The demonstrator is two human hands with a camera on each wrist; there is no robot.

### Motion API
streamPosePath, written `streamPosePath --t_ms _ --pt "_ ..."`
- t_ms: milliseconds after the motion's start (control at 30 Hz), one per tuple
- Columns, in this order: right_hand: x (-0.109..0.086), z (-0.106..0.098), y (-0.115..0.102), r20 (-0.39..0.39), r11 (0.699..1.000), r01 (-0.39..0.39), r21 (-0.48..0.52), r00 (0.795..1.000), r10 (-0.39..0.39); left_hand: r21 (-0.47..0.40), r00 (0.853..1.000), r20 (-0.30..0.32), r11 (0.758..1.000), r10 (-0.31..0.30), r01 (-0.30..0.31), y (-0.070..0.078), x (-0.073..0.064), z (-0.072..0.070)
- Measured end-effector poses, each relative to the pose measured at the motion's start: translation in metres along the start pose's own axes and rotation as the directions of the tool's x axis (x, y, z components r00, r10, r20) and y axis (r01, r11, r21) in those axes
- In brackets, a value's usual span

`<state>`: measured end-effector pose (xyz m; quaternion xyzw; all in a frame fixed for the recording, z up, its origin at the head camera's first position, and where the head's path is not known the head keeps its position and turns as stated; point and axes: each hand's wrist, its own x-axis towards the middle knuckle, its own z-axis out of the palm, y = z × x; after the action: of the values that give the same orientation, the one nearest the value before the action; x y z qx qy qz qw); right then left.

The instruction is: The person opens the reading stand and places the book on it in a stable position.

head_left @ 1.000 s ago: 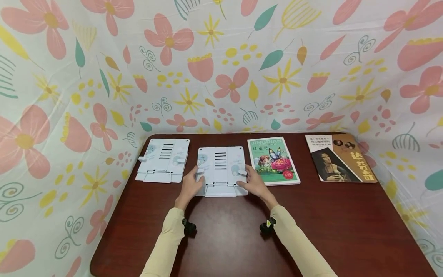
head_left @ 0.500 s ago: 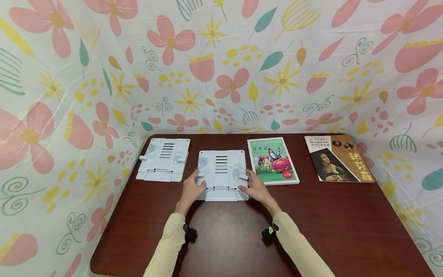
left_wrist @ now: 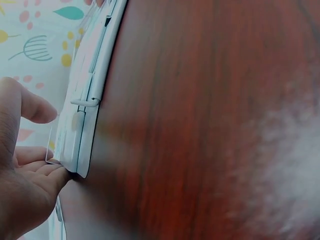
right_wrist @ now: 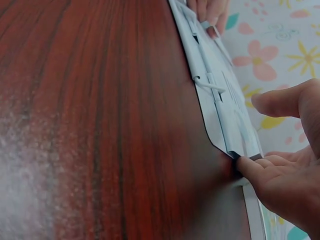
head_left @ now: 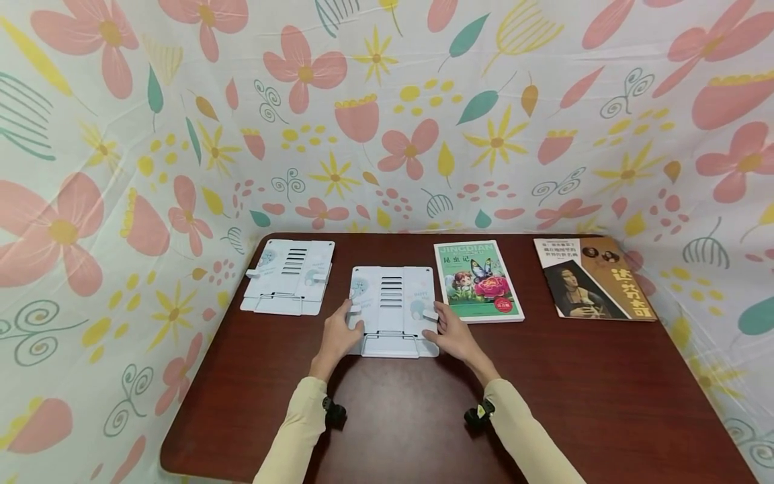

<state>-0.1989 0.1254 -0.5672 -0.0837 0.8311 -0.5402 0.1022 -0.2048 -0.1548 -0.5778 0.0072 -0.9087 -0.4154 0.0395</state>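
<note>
The white stand (head_left: 392,320) lay on the worktop (head_left: 396,410), between the left hand (head_left: 338,336) and right hand (head_left: 457,337), neither plainly nearer; fingers touched its side edges, thumbs spread away from them; its longer axis, I couldn't tell.

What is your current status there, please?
Left hand, right hand touching opposite edges of nearer white stand. Stand folded flat. Possible snag: green book close beside right hand.
</note>
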Motion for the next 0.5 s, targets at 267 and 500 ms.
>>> streamPosePath --t_ms 267,500 --pt "-0.008 0.001 0.0 -0.023 0.999 -0.023 -0.03 1.0 0.022 -0.006 1.0 0.011 1.0 0.009 -0.009 0.003 -0.007 0.0" --pt "-0.014 0.003 0.002 -0.045 0.998 -0.032 -0.048 0.999 0.03 0.001 1.0 0.003 1.0 0.023 -0.023 0.002 -0.012 0.002"
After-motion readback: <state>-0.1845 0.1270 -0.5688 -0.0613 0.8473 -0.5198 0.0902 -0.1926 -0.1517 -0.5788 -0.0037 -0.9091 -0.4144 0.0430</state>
